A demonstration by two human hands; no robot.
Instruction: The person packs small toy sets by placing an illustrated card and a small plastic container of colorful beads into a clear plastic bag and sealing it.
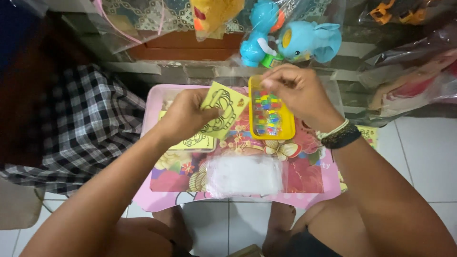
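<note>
My left hand holds up a yellow card printed with a black outline drawing, tilted above the small pink table. My right hand hovers over the top end of a yellow tray filled with several small coloured pieces, fingers pinched together; whether anything sits between them is too small to tell. A beaded bracelet and a white band circle the right wrist. More yellow cards lie flat on the table under the left hand.
A clear plastic bag lies at the table's near edge. Bagged toys hang behind: a blue elephant and a yellow plush. Checked cloth lies to the left. White tiled floor is on the right.
</note>
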